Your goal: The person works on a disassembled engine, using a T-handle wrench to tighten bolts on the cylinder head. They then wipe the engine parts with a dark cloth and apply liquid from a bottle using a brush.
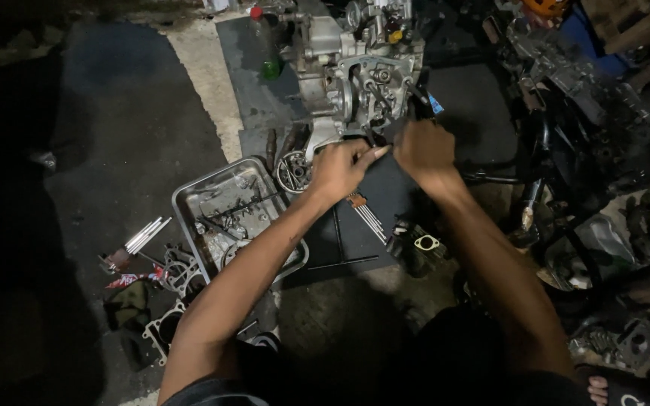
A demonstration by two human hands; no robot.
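A grey metal engine block point(347, 71) stands on a dark mat point(355, 225) on the floor ahead of me. My left hand point(340, 167) is at the engine's lower front edge, fingers pinched around a small dark part. My right hand point(423, 146) is closed around a dark tool or part pressed against the engine's lower right side. What exactly each hand grips is hard to make out. A round gear-like piece point(293, 171) lies just left of my left hand.
A metal tray point(212, 197) with small parts sits to the left under my left forearm. Gaskets point(165, 323), long bolts point(147, 234) and a rag lie further left. Thin rods point(370, 218) rest on the mat. Dark engine parts point(596, 150) crowd the right side.
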